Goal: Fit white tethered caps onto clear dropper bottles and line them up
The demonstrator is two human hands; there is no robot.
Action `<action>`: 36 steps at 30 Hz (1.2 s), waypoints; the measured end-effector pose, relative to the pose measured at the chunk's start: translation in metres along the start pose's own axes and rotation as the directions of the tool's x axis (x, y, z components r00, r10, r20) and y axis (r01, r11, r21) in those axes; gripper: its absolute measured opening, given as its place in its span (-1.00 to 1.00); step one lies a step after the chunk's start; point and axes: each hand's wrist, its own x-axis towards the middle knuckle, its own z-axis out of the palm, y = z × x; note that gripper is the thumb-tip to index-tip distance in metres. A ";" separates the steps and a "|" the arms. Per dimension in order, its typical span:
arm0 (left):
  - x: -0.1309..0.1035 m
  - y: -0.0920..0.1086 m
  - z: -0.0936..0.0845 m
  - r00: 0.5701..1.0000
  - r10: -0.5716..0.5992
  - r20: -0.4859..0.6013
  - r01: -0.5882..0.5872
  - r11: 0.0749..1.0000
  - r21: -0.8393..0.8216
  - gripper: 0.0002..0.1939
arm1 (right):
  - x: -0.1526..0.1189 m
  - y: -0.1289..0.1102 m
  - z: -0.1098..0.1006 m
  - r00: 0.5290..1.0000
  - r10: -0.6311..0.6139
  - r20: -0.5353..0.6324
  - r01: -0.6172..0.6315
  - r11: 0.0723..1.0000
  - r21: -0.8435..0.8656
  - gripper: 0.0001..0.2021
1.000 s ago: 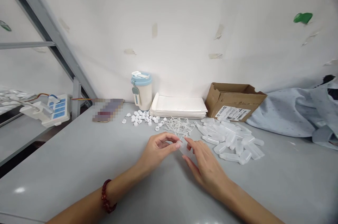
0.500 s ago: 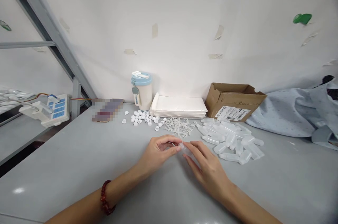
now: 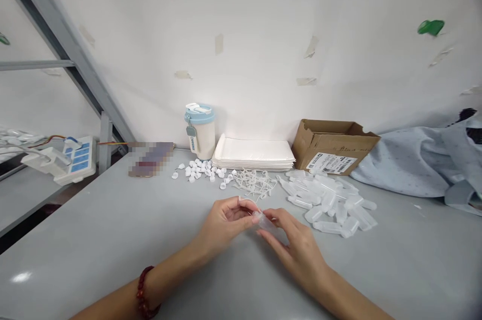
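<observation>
A small translucent plastic bottle (image 3: 268,225) lies tilted between my hands, its narrow end toward the left. My right hand (image 3: 301,242) is closed around its body, thumb below and fingers above. At the bottle's narrow end, my left hand (image 3: 228,222) pinches with thumb and forefinger. A thin white flexible strip (image 3: 249,200) curves over the left fingertips, one end near the bottle's mouth; whether it enters the mouth I cannot tell. Just beyond lie a pile of similar thin white pieces (image 3: 256,183) and, to the right, a heap of translucent bottles (image 3: 327,197).
Small white caps (image 3: 199,169) lie scattered at the back left, before a cream tumbler (image 3: 205,134) with a blue lid. White padded envelopes (image 3: 256,153) are stacked by the wall, beside a cardboard box (image 3: 331,144). A power strip (image 3: 77,162) sits far left; light blue fabric (image 3: 399,164), right.
The bottle has turned so that more of its body shows, and both hands have dropped slightly toward me. The thin white strip now shows above my left fingers.
</observation>
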 end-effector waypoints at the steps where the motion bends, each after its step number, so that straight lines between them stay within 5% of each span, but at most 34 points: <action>1: -0.001 0.001 0.000 1.000 0.008 0.015 -0.008 1.000 -0.012 -0.87 | 0.000 -0.001 -0.001 0.999 0.036 0.036 -0.038 0.998 0.046 -0.84; 8: -0.004 0.002 -0.001 0.999 0.005 0.045 -0.005 1.000 -0.004 -0.86 | 0.004 -0.011 -0.004 0.937 0.215 0.275 -0.308 0.880 0.360 -0.73; 17: -0.004 -0.004 0.000 0.989 0.146 -0.026 -0.139 0.973 0.185 -0.82 | 0.005 -0.008 -0.003 0.841 0.404 0.360 -0.541 0.640 0.546 -0.68; 20: -0.007 -0.002 -0.001 0.964 0.259 0.061 -0.263 0.889 0.374 -0.76 | 0.006 -0.009 -0.004 0.818 0.438 0.374 -0.575 0.581 0.577 -0.69; 24: -0.010 -0.002 0.000 0.902 0.360 0.239 -0.426 0.652 0.627 -0.48 | 0.008 -0.011 -0.003 0.797 0.439 0.415 -0.598 0.475 0.645 -0.70; 28: -0.009 -0.009 0.001 0.884 0.388 0.263 -0.441 0.501 0.744 -0.40 | 0.008 -0.013 0.001 0.780 0.451 0.433 -0.608 0.387 0.693 -0.71; 32: -0.009 -0.013 0.005 0.860 0.432 0.273 -0.463 0.434 0.772 -0.54 | 0.007 -0.012 0.005 0.783 0.439 0.441 -0.605 0.373 0.703 -0.71; 36: -0.005 -0.002 -0.003 0.877 0.391 0.279 -0.452 0.476 0.754 -0.57 | 0.005 -0.011 0.005 0.779 0.440 0.447 -0.622 0.454 0.638 -0.66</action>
